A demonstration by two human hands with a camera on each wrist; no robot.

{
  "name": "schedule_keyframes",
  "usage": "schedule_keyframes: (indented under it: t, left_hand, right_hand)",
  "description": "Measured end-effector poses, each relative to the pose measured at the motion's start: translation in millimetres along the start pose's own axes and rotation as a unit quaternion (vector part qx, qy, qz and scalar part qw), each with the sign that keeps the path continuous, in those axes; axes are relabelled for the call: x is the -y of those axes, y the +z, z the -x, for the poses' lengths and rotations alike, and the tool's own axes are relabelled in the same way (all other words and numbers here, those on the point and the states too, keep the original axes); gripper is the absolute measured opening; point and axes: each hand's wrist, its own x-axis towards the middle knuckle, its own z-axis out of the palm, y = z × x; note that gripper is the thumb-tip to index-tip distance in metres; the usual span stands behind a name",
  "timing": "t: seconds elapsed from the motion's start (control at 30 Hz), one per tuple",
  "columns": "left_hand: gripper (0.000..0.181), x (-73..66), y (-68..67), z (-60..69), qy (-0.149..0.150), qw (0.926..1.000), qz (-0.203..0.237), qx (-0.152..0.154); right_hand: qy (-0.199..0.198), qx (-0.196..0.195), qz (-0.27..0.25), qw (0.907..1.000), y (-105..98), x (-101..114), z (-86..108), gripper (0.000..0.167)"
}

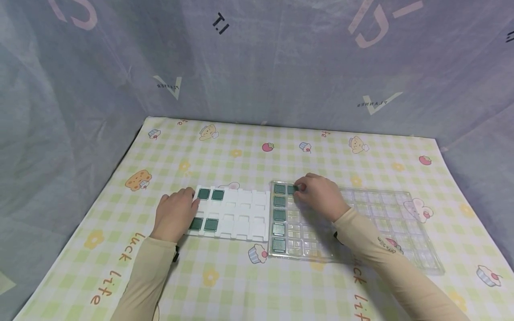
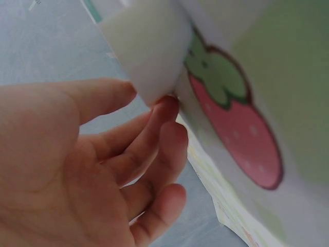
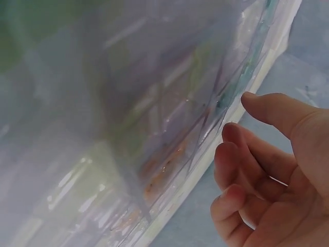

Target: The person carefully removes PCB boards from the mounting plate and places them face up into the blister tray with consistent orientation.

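Note:
My left hand [image 1: 175, 214] grips the left end of a white tray [image 1: 234, 225], which holds several green square chips [image 1: 211, 224] in its left pockets. In the left wrist view the thumb and fingers of my left hand [image 2: 118, 159] meet at the edge of the white tray [image 2: 149, 51]. My right hand [image 1: 321, 195] has its thumb and index fingertips around a green chip [image 1: 292, 190] at the top of the clear tray's second column. In the right wrist view, my right hand [image 3: 277, 170] is beside the clear tray [image 3: 175, 139]; the chip is unclear there.
The clear compartment tray [image 1: 435, 267] extends to the right, under my right forearm, with green chips [image 1: 279, 216] down its leftmost column. Its left edge stands close to the white tray. Both lie on a checked tablecloth [image 1: 249, 290], with grey-blue fabric [image 1: 257, 67] behind.

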Motion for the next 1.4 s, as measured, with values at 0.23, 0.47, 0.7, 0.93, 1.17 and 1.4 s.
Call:
schedule_keyframes:
  t: [0.23,0.47,0.7,0.93,1.17,1.4]
  left_hand:
    - [0.033,0.0,-0.9,0.8,0.005,1.0,0.001,-0.007]
    - [0.034,-0.6,-0.6,0.9,0.005,1.0,0.002,-0.002]
    - [0.034,-0.6,-0.4,0.5,0.004,1.0,-0.001,-0.001]
    - [0.033,-0.4,-1.1,1.4,0.008,0.9999,-0.006,-0.011]
    - [0.035,-1.6,-2.4,1.0,0.004,1.0,-0.005,0.0]
    - [0.034,-1.5,-2.0,1.3,0.003,1.0,-0.006,-0.002]
  right_hand:
    - [-0.011,-0.013,0.0,0.9999,-4,14,0.2,0.025]
    - [-0.019,-0.023,-0.022,0.9993,-5,36,2.9,0.023]
    - [-0.034,-0.034,-0.022,0.9986,-4,61,4.7,0.019]
    - [-0.07,-0.023,-0.04,0.9965,-2,89,4.9,0.018]
    - [-0.114,-0.026,-0.029,0.9927,6,117,4.1,0.017]
    - [-0.164,-0.024,-0.022,0.9859,18,148,7.1,0.016]
